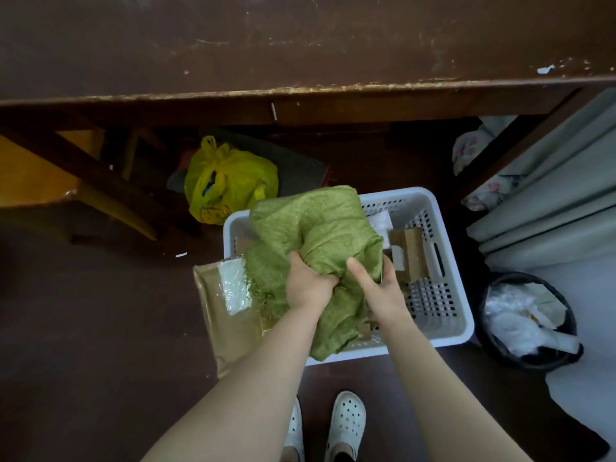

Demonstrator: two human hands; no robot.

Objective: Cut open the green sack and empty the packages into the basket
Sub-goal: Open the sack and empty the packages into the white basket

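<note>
Viewed from above, standing over a white basket point(446, 331) on a dark floor, just right of centre. Draped over the basket's 9-to-12 o'clock half: the green sack point(316, 228), crumpled woven fabric, slack, with one end hanging across the near rim at 7 o'clock. Held near its middle by both hands.

On the left hand point(308, 285), fingers curled tight and buried in a fistful of the fabric. On the right hand point(376, 288), just beside it at 3 o'clock, thumb laid along the cloth and fingers wrapped round the sack's right edge, mostly hidden behind it, gripping it.

Inside the basket, at 2 o'clock of the hands: a brown cardboard box point(411, 255) with a white label. Beyond it, toward 12 o'clock: a white package point(378, 221), partly under the sack.

Outside the basket, against its 8 o'clock side: a flat brown package point(230, 338) bearing a clear label pouch point(233, 288), tucked at its top right under the sack's frayed edge.

At 11 o'clock of the basket: a knotted yellow plastic bag point(226, 185), under a scratched brown table point(300, 45) filling the top of the view. At 3 o'clock: a black bin point(566, 353) holding white waste. At 1 o'clock: pale curtain folds point(550, 195). At 6 o'clock: white clogs point(346, 425). At the frame's 9 o'clock: a yellow wooden seat point(33, 175).
</note>
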